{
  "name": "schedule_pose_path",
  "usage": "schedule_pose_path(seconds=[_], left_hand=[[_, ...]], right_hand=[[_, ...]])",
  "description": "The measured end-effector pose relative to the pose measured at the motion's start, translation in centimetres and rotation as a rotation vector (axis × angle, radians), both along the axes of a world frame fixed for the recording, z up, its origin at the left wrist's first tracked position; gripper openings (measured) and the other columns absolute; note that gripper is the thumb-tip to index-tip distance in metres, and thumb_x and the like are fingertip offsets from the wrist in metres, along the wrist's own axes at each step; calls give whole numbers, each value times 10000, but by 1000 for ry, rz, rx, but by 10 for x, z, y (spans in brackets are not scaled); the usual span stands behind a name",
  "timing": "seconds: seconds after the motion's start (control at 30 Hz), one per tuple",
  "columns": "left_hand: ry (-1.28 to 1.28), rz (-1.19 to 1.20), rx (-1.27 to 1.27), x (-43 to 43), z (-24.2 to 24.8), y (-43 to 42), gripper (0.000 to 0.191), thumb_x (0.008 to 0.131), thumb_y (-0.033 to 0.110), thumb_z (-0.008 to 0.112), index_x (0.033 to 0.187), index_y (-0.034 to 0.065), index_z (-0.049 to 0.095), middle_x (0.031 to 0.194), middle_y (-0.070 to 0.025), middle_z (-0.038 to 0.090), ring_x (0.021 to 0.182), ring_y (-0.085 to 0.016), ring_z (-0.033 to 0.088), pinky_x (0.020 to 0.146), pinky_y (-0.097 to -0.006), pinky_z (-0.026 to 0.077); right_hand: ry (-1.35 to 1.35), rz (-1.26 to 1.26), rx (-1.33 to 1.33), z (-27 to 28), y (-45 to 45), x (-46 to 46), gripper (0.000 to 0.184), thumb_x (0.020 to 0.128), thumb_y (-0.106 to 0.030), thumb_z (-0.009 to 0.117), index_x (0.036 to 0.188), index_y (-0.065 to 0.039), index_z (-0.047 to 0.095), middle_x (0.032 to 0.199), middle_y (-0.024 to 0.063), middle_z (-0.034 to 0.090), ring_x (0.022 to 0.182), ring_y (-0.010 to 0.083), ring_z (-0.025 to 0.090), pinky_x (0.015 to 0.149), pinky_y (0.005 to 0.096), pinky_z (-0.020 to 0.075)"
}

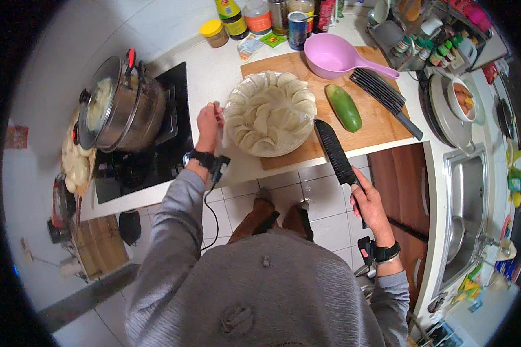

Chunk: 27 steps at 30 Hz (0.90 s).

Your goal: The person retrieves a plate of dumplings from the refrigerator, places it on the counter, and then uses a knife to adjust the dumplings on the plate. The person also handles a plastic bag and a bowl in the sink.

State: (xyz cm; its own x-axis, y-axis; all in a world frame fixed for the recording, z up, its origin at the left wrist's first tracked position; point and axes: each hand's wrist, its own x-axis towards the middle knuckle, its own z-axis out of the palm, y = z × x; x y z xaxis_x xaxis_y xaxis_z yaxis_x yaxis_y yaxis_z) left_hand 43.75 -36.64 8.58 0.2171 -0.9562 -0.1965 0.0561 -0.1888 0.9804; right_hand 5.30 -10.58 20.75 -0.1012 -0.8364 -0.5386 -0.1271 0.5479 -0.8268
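My right hand (369, 200) grips the handle of a black-bladed kitchen knife (333, 147), held over the counter's front edge with its blade pointing away from me. Its tip reaches close to a round tray (274, 152) of floured dough wrappers (265, 115), laid in overlapping rings. Left of that tray is my left hand (208, 123), fingers curled near the rim; whether it grips anything cannot be made out. A green cucumber-like vegetable (344, 108) lies whole on the wooden cutting board (377, 134). Beside it rests a second dark, ridged knife (380, 93).
A pink plastic ladle (330, 54) sits at the board's back. On the left, a steel steamer pot (132, 112) stands on the black cooktop (180, 99). Bottles and jars (258, 17) line the wall. To the right are a bowl of brown food (462, 100) and a sink (464, 186).
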Motion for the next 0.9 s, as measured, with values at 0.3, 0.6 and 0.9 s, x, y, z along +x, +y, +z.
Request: schedule_pose_path(seconds=[0.3, 0.6, 0.9], left_hand=[[178, 146, -77, -51, -30, 47, 567, 967, 434, 378, 1073, -75, 603, 1016, -188, 636, 938, -262, 595, 842, -361, 456], [-356, 144, -260, -59, -28, 36, 478, 984, 373, 377, 1060, -45, 596, 1043, -205, 635, 926, -307, 610, 810, -373, 474], [-909, -40, -285, -39, -39, 1, 287, 897, 201, 502, 1122, 23, 514, 1019, -190, 612, 926, -372, 596, 798, -442, 485]], right_hand=[[155, 230, 155, 40, -40, -28, 457, 974, -172, 438, 1429, -175, 395, 625, -37, 473, 444, 39, 409, 397, 184, 358], [247, 418, 240, 67, -71, -41, 489, 966, -213, 458, 1445, -189, 362, 608, -30, 459, 415, 48, 405, 377, 201, 365], [445, 680, 189, 94, -117, -34, 483, 982, -219, 429, 1453, -172, 337, 611, -25, 444, 414, 52, 410, 371, 205, 369]])
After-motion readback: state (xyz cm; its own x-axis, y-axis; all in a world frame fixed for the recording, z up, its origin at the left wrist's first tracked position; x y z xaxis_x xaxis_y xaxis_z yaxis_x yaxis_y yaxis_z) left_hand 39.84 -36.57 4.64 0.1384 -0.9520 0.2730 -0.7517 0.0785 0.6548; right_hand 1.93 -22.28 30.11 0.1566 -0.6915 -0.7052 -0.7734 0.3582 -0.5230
